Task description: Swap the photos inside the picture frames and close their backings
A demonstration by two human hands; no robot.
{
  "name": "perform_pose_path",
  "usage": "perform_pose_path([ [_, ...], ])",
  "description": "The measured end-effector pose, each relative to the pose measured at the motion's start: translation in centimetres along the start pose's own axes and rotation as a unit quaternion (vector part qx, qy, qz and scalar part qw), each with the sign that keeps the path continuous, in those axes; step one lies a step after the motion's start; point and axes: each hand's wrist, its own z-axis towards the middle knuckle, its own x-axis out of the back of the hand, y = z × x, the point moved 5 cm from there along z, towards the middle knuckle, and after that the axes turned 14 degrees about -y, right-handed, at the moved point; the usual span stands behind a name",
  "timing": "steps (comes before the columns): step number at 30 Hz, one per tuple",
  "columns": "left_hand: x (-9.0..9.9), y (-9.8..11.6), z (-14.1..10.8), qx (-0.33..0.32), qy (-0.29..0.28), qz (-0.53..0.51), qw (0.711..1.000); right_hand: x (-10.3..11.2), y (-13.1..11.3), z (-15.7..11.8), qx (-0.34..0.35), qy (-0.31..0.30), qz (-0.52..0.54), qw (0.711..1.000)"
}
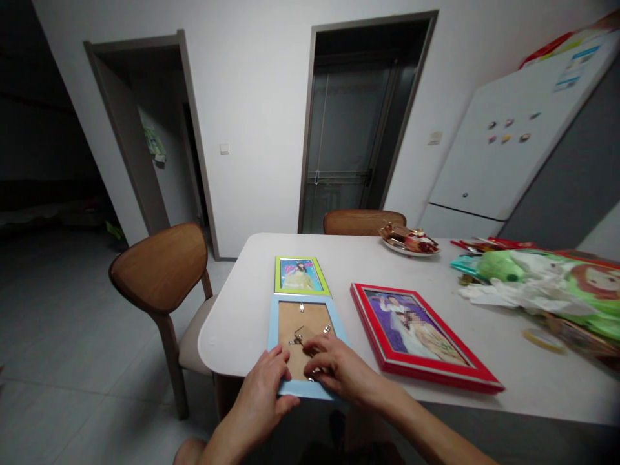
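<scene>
A light blue picture frame (274,326) lies face down at the table's front edge. Its brown backing (290,316) carries small metal clips and a bent wire stand (298,334) near the middle. My left hand (266,384) rests over the frame's lower left side, fingers stretched out and thumb apart. Over the lower right part of the backing, my right hand (339,368) has its fingers curled in a pinch close to the wire stand and the bottom clip; what is between the fingertips is hidden. A green picture frame (278,278) lies face up, touching the blue one's far edge.
Red picture frames (382,342) are stacked to the right. Farther back are a plate (411,250) of wrapped items, a green plastic package (595,284), crumpled white paper (518,294) and a tape roll (543,340). Wooden chairs (162,271) stand left and behind.
</scene>
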Motion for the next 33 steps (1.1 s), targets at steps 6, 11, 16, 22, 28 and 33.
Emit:
perform_pose_path([
  [6, 0.1, 0.1, 0.0, 0.006, 0.002, 0.003, 1.0, 0.0, 0.0, 0.7, -0.028, 0.032, -0.003, 0.999],
  [11, 0.0, 0.2, -0.1, 0.011, -0.01, 0.004, 1.0, 1.2, 2.5, 2.2, -0.116, 0.079, 0.015, 0.99],
  [16, -0.3, 0.0, 0.0, 0.004, -0.012, 0.007, 1.0, 1.3, 6.7, 5.6, -0.292, 0.073, -0.074, 0.951],
  [22, -0.5, -0.3, 0.2, 0.004, -0.005, 0.002, 1.0, 0.5, 7.7, 6.8, -0.304, 0.068, -0.078, 0.947],
  [28, -0.3, 0.0, 0.1, 0.003, 0.0, -0.006, 1.0, 0.6, 7.0, 7.0, -0.261, 0.068, -0.078, 0.96],
  [33, -0.3, -0.5, 0.1, 0.01, 0.003, -0.01, 1.0, 1.2, 5.4, 5.1, -0.229, 0.094, -0.065, 0.967],
])
